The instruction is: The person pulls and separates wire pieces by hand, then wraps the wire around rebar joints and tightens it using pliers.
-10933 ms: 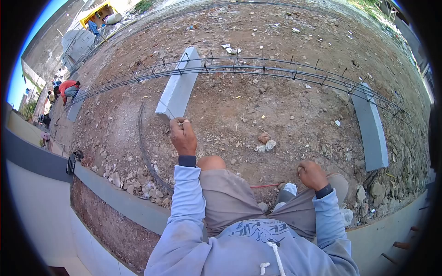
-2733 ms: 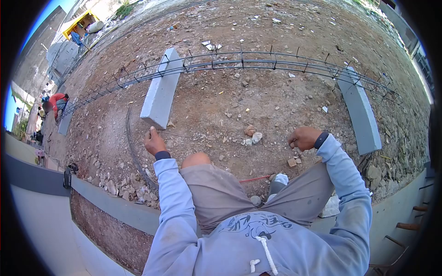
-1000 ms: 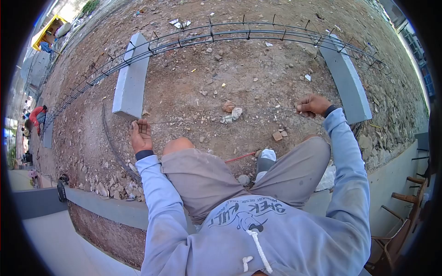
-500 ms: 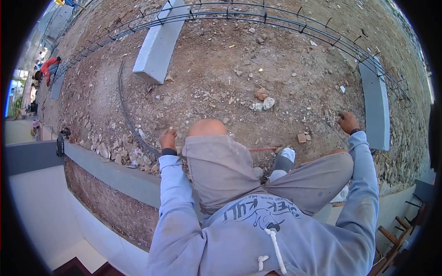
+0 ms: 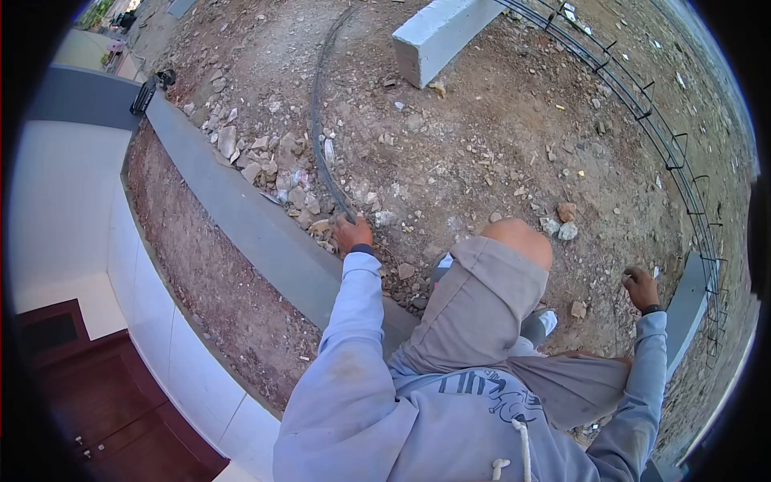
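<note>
My left hand [image 5: 353,234] is closed at the near end of a dark, curved hose [image 5: 316,104], which runs away from it over the dirt. Its fingers seem wrapped round the hose end. Rubble [image 5: 265,161] lies beside that hand, close to a grey concrete ledge [image 5: 233,201]. Over on the right, my right hand [image 5: 640,287] hangs above the ground with curled fingers; whether anything small is in them is hidden. It is nearest to a grey concrete beam [image 5: 687,309], apart from it.
A long rebar cage [image 5: 658,128] arcs across the right side, resting on the beam and on another grey block [image 5: 450,36]. Loose stones [image 5: 566,213] dot the dirt. Below the ledge are a soil strip [image 5: 217,273], a white wall [image 5: 144,265] and dark red doors [image 5: 120,394].
The view has turned left, so the ledge and doors show more and the person in red is out of sight. My left hand has reached the hose end.
</note>
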Action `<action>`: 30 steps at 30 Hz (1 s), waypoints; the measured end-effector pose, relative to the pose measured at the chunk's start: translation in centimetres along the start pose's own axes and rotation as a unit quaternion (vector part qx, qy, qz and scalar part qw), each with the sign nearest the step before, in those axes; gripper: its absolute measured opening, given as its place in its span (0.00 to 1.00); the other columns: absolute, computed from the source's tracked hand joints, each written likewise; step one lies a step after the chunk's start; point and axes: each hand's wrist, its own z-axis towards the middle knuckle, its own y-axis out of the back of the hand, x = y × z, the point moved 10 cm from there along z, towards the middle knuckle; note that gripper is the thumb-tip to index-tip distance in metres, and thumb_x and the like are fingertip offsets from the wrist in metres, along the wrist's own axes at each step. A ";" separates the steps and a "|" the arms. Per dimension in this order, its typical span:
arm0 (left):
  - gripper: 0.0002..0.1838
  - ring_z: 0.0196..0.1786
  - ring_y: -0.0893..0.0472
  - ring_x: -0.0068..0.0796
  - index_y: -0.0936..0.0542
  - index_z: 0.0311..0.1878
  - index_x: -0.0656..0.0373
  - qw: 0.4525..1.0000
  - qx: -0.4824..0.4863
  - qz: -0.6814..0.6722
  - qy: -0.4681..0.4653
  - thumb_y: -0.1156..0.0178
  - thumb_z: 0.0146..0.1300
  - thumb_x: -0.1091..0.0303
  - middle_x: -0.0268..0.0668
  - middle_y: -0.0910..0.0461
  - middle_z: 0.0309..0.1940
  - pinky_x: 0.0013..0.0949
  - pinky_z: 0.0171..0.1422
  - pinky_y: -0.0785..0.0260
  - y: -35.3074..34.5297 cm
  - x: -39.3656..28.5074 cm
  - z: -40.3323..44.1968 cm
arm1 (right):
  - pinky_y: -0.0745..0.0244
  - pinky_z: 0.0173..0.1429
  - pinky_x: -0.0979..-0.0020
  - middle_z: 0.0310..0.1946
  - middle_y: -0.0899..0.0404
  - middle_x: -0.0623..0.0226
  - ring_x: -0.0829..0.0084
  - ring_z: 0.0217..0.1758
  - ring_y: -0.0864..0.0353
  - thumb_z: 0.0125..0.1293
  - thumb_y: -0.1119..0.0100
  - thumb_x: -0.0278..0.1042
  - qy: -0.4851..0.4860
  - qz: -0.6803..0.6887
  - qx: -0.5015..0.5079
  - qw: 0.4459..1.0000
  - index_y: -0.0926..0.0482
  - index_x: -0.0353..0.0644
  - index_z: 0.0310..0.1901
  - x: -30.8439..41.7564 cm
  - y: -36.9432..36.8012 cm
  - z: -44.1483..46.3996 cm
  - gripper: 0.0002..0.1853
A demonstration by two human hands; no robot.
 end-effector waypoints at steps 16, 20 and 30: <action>0.28 0.50 0.21 0.50 0.19 0.43 0.62 0.983 0.184 -0.003 0.016 0.41 0.56 0.42 0.52 0.20 0.44 0.45 0.55 0.31 -9.5 -9.2 4.1 | 0.27 0.55 0.58 0.42 0.19 0.48 0.50 0.48 0.21 0.56 0.42 0.44 0.038 0.052 0.190 0.980 0.18 0.43 0.45 14.1 -18.1 -1.8 0.18; 0.31 0.50 0.21 0.52 0.18 0.41 0.63 0.983 0.183 -0.004 -0.009 0.41 0.55 0.40 0.54 0.20 0.44 0.46 0.55 0.31 -11.1 -11.4 3.8 | 0.27 0.55 0.58 0.42 0.19 0.48 0.51 0.48 0.21 0.57 0.42 0.44 -0.004 0.050 0.164 0.985 0.18 0.42 0.45 12.6 -17.4 -1.2 0.18; 0.26 0.54 0.23 0.51 0.18 0.44 0.65 0.972 0.232 0.037 -0.019 0.38 0.55 0.48 0.53 0.22 0.48 0.45 0.58 0.31 -11.1 -14.8 4.4 | 0.28 0.54 0.58 0.41 0.19 0.50 0.51 0.47 0.21 0.57 0.42 0.44 -0.024 0.060 0.164 0.984 0.19 0.42 0.44 12.7 -17.5 -1.7 0.17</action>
